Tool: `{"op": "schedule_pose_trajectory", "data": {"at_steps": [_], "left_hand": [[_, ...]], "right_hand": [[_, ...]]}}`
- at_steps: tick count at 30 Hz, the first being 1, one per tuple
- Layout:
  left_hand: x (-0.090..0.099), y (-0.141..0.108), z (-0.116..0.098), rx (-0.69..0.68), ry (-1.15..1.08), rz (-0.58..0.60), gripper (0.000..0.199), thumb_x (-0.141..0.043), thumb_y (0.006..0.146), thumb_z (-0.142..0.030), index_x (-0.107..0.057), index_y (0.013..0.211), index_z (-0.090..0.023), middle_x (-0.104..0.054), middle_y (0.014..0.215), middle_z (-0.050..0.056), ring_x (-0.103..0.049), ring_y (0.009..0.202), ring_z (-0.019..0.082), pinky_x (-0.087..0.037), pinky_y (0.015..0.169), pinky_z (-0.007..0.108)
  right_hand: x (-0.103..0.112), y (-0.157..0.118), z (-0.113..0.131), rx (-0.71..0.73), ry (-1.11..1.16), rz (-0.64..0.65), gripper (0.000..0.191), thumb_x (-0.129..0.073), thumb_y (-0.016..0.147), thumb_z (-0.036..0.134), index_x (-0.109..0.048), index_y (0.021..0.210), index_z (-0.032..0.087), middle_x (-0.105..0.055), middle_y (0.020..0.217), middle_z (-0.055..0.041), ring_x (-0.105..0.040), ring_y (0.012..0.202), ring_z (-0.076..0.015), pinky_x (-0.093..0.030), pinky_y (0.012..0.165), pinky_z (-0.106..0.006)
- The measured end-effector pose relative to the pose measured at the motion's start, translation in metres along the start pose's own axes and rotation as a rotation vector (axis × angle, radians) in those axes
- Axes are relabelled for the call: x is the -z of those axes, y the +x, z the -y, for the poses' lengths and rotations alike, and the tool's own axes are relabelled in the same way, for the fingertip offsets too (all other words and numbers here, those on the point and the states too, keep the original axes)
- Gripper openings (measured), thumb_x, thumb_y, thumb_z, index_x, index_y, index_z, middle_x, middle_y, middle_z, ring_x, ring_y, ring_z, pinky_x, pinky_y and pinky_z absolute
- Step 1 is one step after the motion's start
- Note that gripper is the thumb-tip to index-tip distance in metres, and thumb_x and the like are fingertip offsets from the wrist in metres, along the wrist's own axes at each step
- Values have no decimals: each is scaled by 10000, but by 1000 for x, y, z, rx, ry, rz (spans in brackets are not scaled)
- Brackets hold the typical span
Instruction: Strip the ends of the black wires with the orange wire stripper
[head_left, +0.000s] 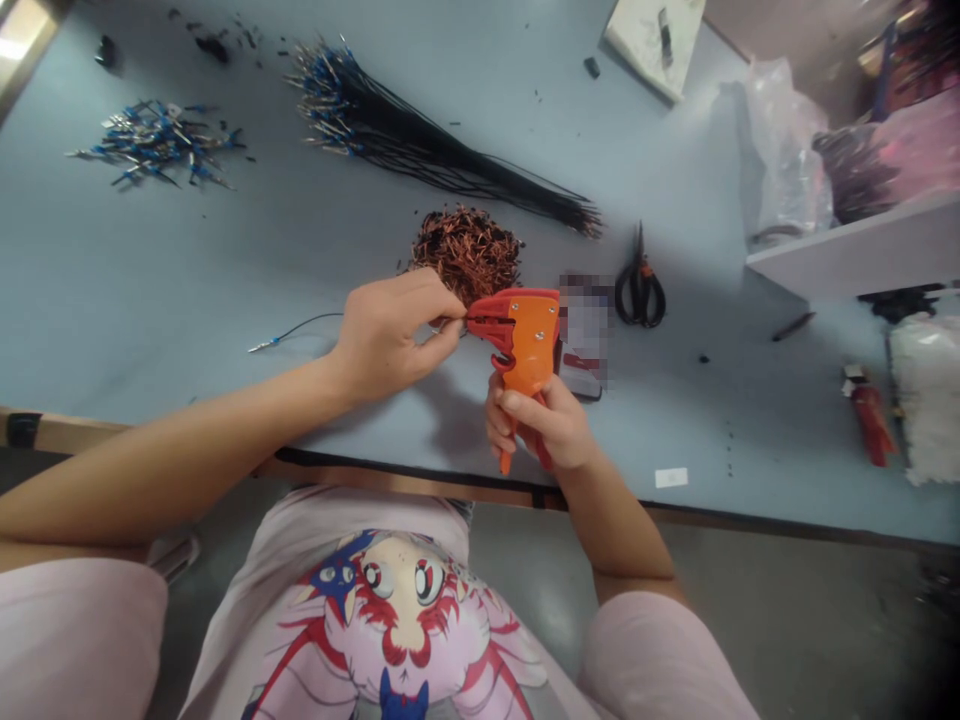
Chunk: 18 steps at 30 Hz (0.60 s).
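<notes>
A pale blue worktable (270, 250) with a dark front edge spreads above a grey floor (750, 600), a white shelf (870, 240) bearing plastic bags (787, 150) at right. A heap of copper-coloured scraps (469, 245) lies just beyond the hands, with a bundle of black wires (450, 155) farther back, blue-and-silver connectors (161, 145) piled at upper left and black-handled scissors (640, 277) to the right. Near the front edge, a person's left hand (397, 325) pinches a thin black wire (301, 321) between thumb and forefinger at the red nose of an orange wire stripper (532, 335), its handles wrapped by the curled fingers of the right hand (547, 420)
</notes>
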<state>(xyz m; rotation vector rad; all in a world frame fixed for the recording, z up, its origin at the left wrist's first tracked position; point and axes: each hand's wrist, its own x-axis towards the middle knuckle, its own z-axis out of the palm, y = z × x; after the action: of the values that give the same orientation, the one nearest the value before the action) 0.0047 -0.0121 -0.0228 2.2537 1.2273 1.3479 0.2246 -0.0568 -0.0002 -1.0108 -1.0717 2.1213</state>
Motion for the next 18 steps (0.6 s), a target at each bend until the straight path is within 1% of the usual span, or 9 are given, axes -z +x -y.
{"op": "schedule_pose_trajectory", "data": {"at_steps": [4, 6, 7, 8, 10, 12, 13, 15, 18], "left_hand": [[0, 0, -1, -6, -1, 10, 161, -551, 900, -185, -658, 782, -203, -656, 701, -6, -613, 660, 133, -472, 622, 264], [1, 0, -2, -14, -14, -1, 150, -556, 893, -170, -655, 784, -200, -653, 699, -6, -608, 656, 130, -467, 615, 262], [1, 0, -2, -17, -22, -11, 146, -558, 888, -161, -654, 784, -198, -650, 698, -6, -604, 651, 129, -464, 610, 261], [1, 1, -1, -17, -31, -19, 142, -561, 884, -154, -653, 785, -197, -649, 698, -6, -598, 646, 126, -461, 606, 260], [0, 1, -1, -10, -46, -33, 136, -564, 878, -144, -652, 788, -194, -649, 703, -6, -581, 629, 120, -456, 598, 260], [0, 2, 0, -10, -66, -43, 125, -571, 875, -137, -651, 797, -192, -656, 715, -4, -564, 616, 115, -457, 597, 261], [0, 3, 1, -15, -77, -49, 121, -575, 875, -131, -651, 801, -189, -659, 721, -3, -560, 616, 113, -459, 597, 261], [0, 3, 1, -30, -96, -70, 119, -579, 877, -121, -648, 804, -186, -657, 720, -1, -561, 626, 113, -459, 594, 257], [0, 4, 1, -43, -106, -105, 122, -579, 885, -116, -645, 808, -184, -653, 719, 1, -578, 651, 116, -461, 589, 250]], "right_hand": [[-1, 0, 2, 14, -28, -14, 378, -715, 910, 399, -499, 689, 181, -468, 531, 73, -457, 393, -62, -497, 416, -217], [0, 0, 1, 21, -33, -18, 413, -717, 907, 413, -473, 662, 187, -416, 508, 88, -402, 366, -47, -455, 379, -198], [1, 1, 1, 22, -29, -14, 403, -720, 903, 420, -482, 676, 187, -414, 507, 90, -401, 364, -50, -445, 367, -196], [2, 1, 0, 20, -18, -4, 374, -732, 891, 431, -511, 717, 185, -441, 523, 83, -429, 376, -61, -457, 367, -205], [5, 3, -2, 11, 24, 30, 351, -778, 838, 463, -576, 861, 177, -552, 619, 46, -549, 458, -105, -552, 441, -273], [8, 3, -3, -2, 75, 68, 442, -822, 778, 484, -599, 998, 171, -638, 764, -3, -664, 605, -166, -629, 585, -374], [9, 3, -3, -6, 92, 87, 477, -835, 759, 485, -604, 1031, 168, -658, 817, -22, -694, 668, -190, -640, 646, -410], [11, 2, -2, -18, 103, 111, 497, -839, 753, 474, -610, 1065, 163, -674, 868, -43, -719, 743, -217, -640, 701, -432], [14, 0, 1, -18, 84, 101, 517, -840, 750, 474, -612, 1094, 163, -680, 897, -55, -715, 765, -222, -638, 688, -420]]}}
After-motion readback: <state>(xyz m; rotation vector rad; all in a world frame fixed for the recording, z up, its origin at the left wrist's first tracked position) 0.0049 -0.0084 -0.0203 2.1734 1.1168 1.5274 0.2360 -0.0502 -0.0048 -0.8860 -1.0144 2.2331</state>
